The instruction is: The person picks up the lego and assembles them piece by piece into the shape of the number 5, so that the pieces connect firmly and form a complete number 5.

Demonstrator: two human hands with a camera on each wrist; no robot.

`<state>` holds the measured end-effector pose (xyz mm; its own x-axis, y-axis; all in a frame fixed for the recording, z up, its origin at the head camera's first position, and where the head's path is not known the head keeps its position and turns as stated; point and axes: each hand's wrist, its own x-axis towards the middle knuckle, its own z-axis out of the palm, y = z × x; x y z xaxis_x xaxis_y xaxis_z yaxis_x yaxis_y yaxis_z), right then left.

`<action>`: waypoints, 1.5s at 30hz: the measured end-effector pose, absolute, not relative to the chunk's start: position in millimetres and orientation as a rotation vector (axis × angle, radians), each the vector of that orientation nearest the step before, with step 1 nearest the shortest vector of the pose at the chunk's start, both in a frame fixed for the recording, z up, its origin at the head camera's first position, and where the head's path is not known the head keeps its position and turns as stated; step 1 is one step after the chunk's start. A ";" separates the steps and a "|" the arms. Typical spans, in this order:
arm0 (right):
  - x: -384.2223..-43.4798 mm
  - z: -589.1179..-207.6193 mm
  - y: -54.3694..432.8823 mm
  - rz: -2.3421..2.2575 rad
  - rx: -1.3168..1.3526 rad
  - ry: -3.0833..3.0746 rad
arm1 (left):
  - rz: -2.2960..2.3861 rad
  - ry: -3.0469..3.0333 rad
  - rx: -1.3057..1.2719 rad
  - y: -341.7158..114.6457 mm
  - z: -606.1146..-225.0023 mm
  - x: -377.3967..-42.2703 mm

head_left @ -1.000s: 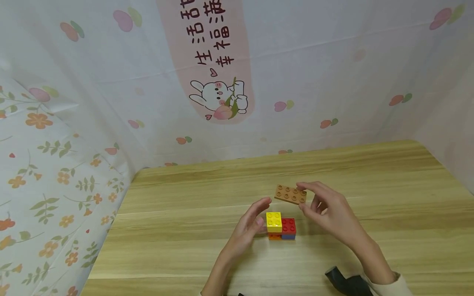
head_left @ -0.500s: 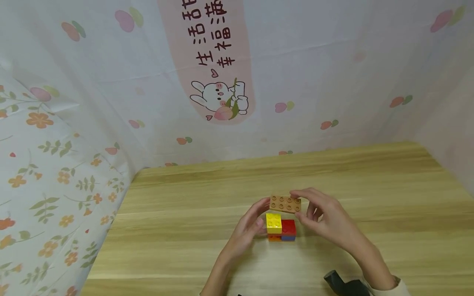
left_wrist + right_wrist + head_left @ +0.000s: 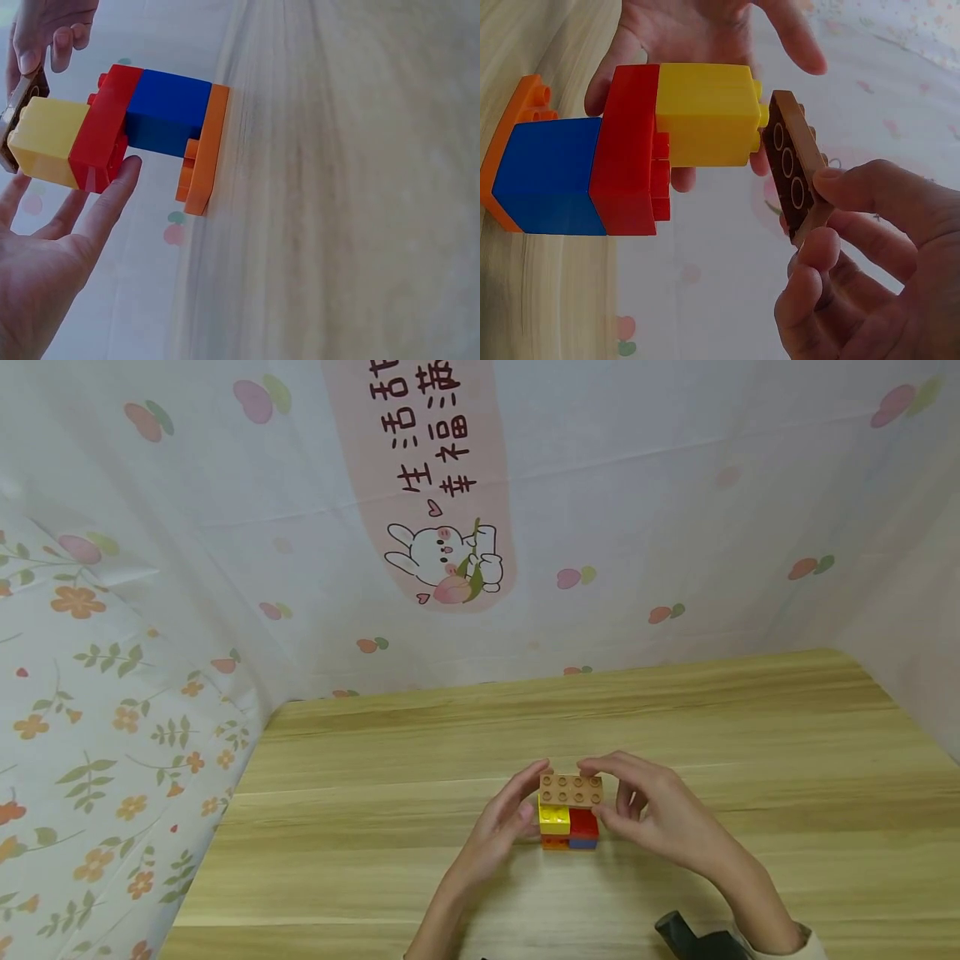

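Observation:
A stack of toy building bricks stands on the table: an orange base plate [image 3: 208, 154], a blue brick [image 3: 549, 176], a red brick [image 3: 626, 150] and a yellow brick [image 3: 705, 112] on top at one side. My right hand [image 3: 652, 806] pinches one end of a brown eight-stud brick [image 3: 572, 790] over the stack. In the right wrist view that brick is tilted, its hollow underside facing the yellow studs; one end is close to them, the held end farther off. Fingers spread, my left hand [image 3: 45, 277] rests beside the stack, a fingertip against the red brick.
The stack stands on a wood-grain table [image 3: 360, 827]. A patterned cloth [image 3: 630, 510] hangs behind the table, and a floral cloth [image 3: 112, 760] is at the left. A black object [image 3: 697, 937] lies by the right wrist at the front.
My right hand has brought the brown brick left and toward me, from behind the stack to above the yellow brick. My left hand has stayed beside the stack.

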<state>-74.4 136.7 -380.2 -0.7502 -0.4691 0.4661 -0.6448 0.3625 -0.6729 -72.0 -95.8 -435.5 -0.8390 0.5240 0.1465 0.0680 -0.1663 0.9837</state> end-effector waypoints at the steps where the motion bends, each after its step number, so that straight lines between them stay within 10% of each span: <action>1: -74.1 -380.2 136.5 1.340 1.011 -2.427 | 2.077 1.794 0.681 -95.7 -435.6 -72.0; 45: -72.2 -382.4 134.2 1.342 1.059 -2.478 | 2.073 1.725 0.706 -94.4 -426.0 -71.4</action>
<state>-72.2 134.2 -382.4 -0.7449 -0.5186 0.4197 -0.6350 0.3580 -0.6845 -71.4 -94.4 -426.0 -0.8136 0.5616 0.1505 0.0458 -0.1960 0.9795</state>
